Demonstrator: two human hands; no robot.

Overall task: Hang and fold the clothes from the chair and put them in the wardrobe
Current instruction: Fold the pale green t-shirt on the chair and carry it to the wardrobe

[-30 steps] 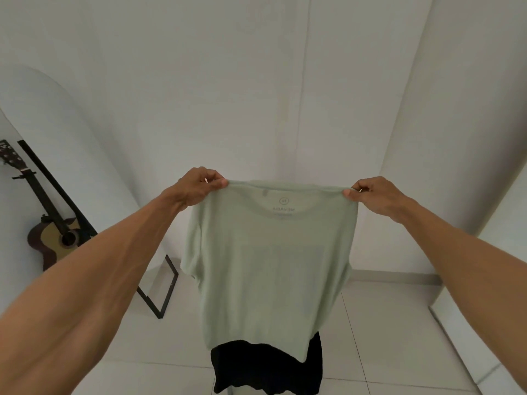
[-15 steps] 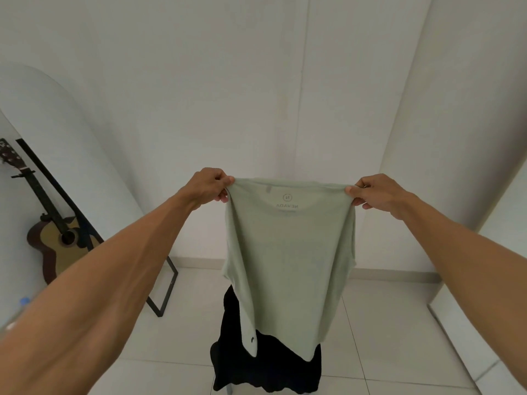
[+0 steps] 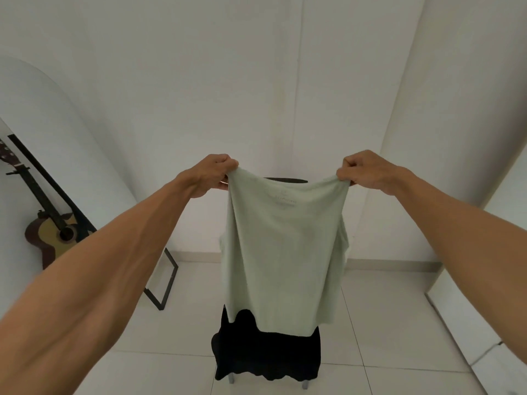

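Fabric that swung leftward half a second ago now hangs straight: the pale green shirt [image 3: 285,252] droops in mid-air, its top edge sagging between both fists. The left hand [image 3: 216,173] and right hand [image 3: 362,171] each pinch a shoulder corner, arms outstretched. Behind it, a black garment [image 3: 268,354] drapes the chair [image 3: 288,180].

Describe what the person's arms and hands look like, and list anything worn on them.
Both arms are bare as far up as the view shows: no sleeve reaches the left forearm or the right forearm. Neither wrist carries a watch, band or bracelet. The left hand and right hand are ungloved. Whether any finger bears a ring cannot be told.
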